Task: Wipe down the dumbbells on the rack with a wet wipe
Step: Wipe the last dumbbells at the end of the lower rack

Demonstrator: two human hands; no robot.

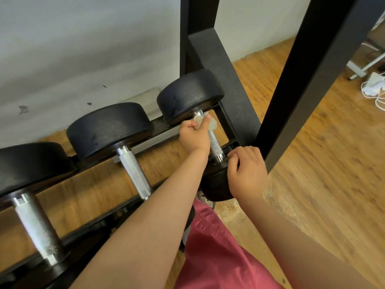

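Fingers [205, 119] of your left hand [194, 135] are curled and pressed together around a crumpled wet wipe [211, 124], pinching it against the far end of the chrome handle [215, 146] of the rightmost dumbbell [188, 97]. Wipe: off-white, bunched, partly hidden in the fist, touching the handle just below the far black head. Your right hand [246, 174] lies over the near head [216, 188] of the same dumbbell, fingers [235, 152] bent and close together, tips reaching the near end of the handle; whether they grip or merely rest, cannot tell.

Dumbbell position: lying across the two black rails of the rack [227, 113], at its right end, beside the rack's angled side frame. Middle dumbbell [110, 126] sits to its left on the same rails, knurled handle bare, well apart from both hands. Third dumbbell [31, 163] lies further left, handle showing pale specks near its near end; its near head is cut off by the frame edge.

Surroundings: wooden floor [325, 153] under and to the right of the rack; pale wall [83, 49] behind, with a few dark marks. Black upright post [308, 69] crosses the view at right, just beside your right hand. Red shorts [212, 251] show at the bottom. White cables [373, 88] lie on the floor at far right
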